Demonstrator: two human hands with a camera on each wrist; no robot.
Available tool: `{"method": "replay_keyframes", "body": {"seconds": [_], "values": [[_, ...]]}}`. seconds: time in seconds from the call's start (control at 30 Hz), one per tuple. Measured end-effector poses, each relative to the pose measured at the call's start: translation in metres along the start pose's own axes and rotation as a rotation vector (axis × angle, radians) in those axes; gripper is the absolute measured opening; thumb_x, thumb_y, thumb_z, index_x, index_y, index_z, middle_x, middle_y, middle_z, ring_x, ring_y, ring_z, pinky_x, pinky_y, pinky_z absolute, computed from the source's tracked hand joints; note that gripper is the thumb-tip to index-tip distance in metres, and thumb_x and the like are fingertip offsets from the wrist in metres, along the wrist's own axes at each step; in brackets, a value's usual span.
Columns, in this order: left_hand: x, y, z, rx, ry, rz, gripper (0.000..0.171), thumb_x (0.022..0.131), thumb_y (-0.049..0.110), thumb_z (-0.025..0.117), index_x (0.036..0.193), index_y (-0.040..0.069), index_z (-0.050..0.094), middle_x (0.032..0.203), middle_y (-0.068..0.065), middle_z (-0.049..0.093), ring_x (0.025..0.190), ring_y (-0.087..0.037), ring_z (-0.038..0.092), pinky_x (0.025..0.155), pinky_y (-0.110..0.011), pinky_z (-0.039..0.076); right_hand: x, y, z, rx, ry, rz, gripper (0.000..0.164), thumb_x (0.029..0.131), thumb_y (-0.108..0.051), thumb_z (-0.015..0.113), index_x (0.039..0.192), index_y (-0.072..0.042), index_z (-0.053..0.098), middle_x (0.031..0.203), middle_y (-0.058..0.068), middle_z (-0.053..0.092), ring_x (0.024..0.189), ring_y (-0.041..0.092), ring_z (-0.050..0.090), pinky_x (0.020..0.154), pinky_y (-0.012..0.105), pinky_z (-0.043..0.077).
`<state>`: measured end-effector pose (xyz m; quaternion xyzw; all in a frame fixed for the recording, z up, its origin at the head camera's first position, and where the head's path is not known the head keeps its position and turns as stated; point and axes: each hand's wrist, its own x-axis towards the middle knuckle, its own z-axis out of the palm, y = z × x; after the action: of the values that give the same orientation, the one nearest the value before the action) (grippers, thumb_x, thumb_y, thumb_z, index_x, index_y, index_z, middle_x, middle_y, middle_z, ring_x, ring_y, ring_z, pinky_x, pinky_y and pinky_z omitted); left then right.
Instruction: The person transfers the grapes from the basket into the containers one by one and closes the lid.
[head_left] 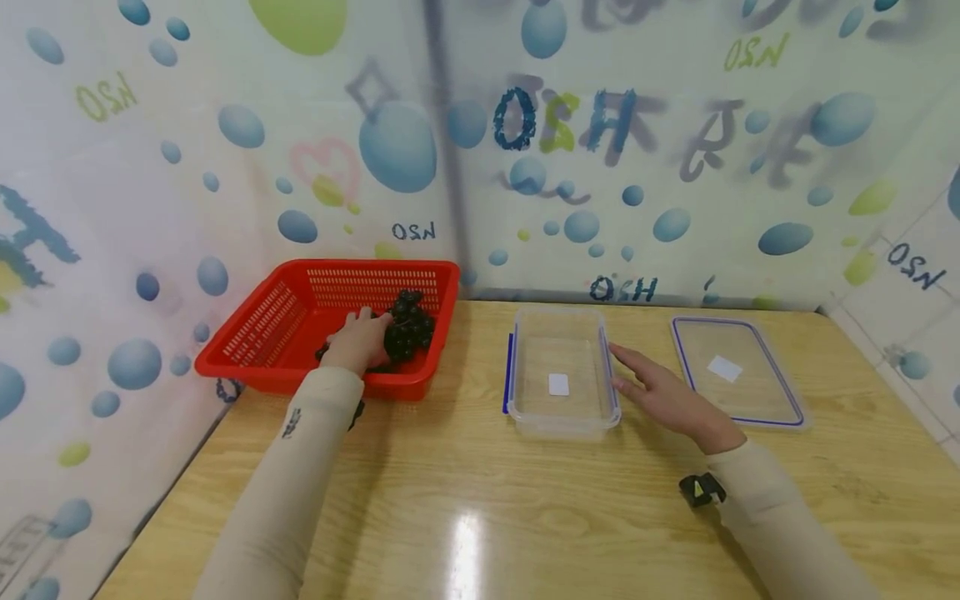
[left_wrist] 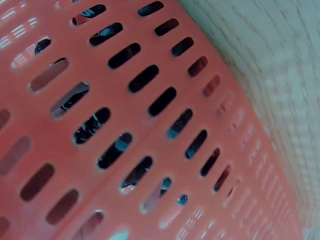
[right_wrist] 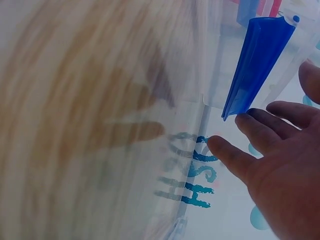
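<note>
In the head view, a red slotted basket (head_left: pixel 255 380) holds bunches of dark grapes (head_left: pixel 408 329). My left hand (head_left: pixel 356 340) reaches down into it among the grapes, palm down; its fingertips are partly hidden, so their grip is unclear. Through the slots, the left wrist view shows pieces of the dark grapes (left_wrist: pixel 92 126). A clear plastic box (head_left: pixel 558 350) with blue side flaps and a white label stands right of the basket. My right hand (head_left: pixel 671 398) is at the box's right side, fingers extended; in the right wrist view its fingertips touch or nearly touch the blue flap (right_wrist: pixel 257 65).
A clear lid (head_left: pixel 731 350) with a blue seal and a white label lies flat to the right of the box. The wooden table (head_left: pixel 480 483) backs onto a wall covering (head_left: pixel 480 200) printed with bubbles, which also runs along the left side.
</note>
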<state>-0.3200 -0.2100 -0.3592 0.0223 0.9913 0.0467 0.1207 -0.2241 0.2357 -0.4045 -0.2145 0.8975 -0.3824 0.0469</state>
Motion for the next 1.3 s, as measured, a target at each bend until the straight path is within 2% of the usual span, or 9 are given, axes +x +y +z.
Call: {"method": "replay_keyframes", "body": {"seconds": [0.1,0.2,0.37,0.5,0.63,0.83,1.03,1.2,1.3], "values": [[0.001,-0.001,-0.001,0.014,-0.002,0.005,0.072,0.085,0.013,0.072,0.149,0.009,0.04,0.142,-0.027,0.036,0.127,-0.047,0.029,0.09,-0.077,0.032,0.0,-0.001,0.0,-0.004,0.005,0.002,0.059,0.106,-0.021,0.046,0.152,0.007,0.023,0.154,0.03,0.023,0.14,0.048,0.02,0.109,0.062,0.021],[0.003,-0.002,-0.001,-0.012,0.01,0.002,0.065,0.087,0.01,0.069,0.146,0.009,0.044,0.14,-0.026,0.042,0.124,-0.046,0.033,0.091,-0.074,0.034,0.0,-0.002,-0.001,0.0,0.005,0.009,0.06,0.106,-0.023,0.046,0.152,0.007,0.022,0.154,0.03,0.023,0.141,0.047,0.019,0.109,0.062,0.021],[0.003,-0.005,0.001,-0.098,0.061,-0.012,0.039,0.086,0.003,0.063,0.125,0.009,0.057,0.122,-0.023,0.053,0.108,-0.042,0.04,0.087,-0.063,0.043,-0.002,-0.002,0.0,0.006,-0.003,0.023,0.06,0.106,-0.023,0.046,0.152,0.006,0.022,0.154,0.03,0.022,0.141,0.047,0.019,0.109,0.062,0.021],[-0.001,-0.008,0.002,-0.17,0.117,-0.017,0.029,0.085,0.003,0.066,0.113,0.007,0.058,0.111,-0.02,0.055,0.103,-0.04,0.041,0.085,-0.06,0.044,-0.002,0.0,0.002,0.015,-0.006,0.027,0.06,0.106,-0.023,0.046,0.153,0.006,0.021,0.155,0.029,0.021,0.141,0.047,0.018,0.109,0.062,0.02],[-0.005,-0.01,-0.001,-0.226,0.169,-0.017,0.03,0.084,0.005,0.071,0.111,0.007,0.058,0.106,-0.019,0.056,0.1,-0.039,0.043,0.088,-0.058,0.044,-0.001,0.001,0.002,0.014,-0.007,0.019,0.061,0.106,-0.024,0.046,0.153,0.005,0.021,0.155,0.029,0.021,0.141,0.047,0.018,0.109,0.062,0.02],[-0.011,-0.01,-0.011,-0.223,0.224,0.0,0.032,0.086,0.008,0.072,0.113,0.008,0.055,0.108,-0.021,0.052,0.1,-0.04,0.042,0.086,-0.057,0.046,0.0,0.001,0.0,0.009,-0.001,0.012,0.06,0.106,-0.022,0.046,0.153,0.006,0.022,0.154,0.03,0.022,0.141,0.048,0.019,0.109,0.062,0.021],[-0.017,-0.011,-0.017,-0.25,0.296,0.005,0.033,0.088,0.008,0.069,0.116,0.008,0.052,0.111,-0.022,0.047,0.105,-0.042,0.037,0.087,-0.057,0.045,0.0,0.0,-0.001,0.012,-0.003,0.017,0.06,0.106,-0.022,0.046,0.153,0.005,0.022,0.154,0.03,0.022,0.141,0.048,0.019,0.109,0.063,0.021],[-0.021,-0.012,-0.019,-0.23,0.348,0.048,0.023,0.094,0.007,0.061,0.114,0.006,0.051,0.109,-0.023,0.048,0.105,-0.043,0.04,0.081,-0.056,0.044,0.0,0.001,-0.001,0.011,-0.006,0.024,0.061,0.106,-0.025,0.046,0.153,0.004,0.022,0.155,0.029,0.021,0.141,0.047,0.018,0.109,0.062,0.021],[-0.023,-0.011,-0.019,-0.211,0.363,0.052,0.019,0.095,0.006,0.058,0.113,0.006,0.052,0.109,-0.023,0.048,0.105,-0.044,0.041,0.078,-0.056,0.045,0.0,0.002,0.0,0.011,-0.007,0.027,0.061,0.106,-0.027,0.045,0.153,0.004,0.022,0.155,0.029,0.021,0.141,0.047,0.018,0.109,0.062,0.021]]}}
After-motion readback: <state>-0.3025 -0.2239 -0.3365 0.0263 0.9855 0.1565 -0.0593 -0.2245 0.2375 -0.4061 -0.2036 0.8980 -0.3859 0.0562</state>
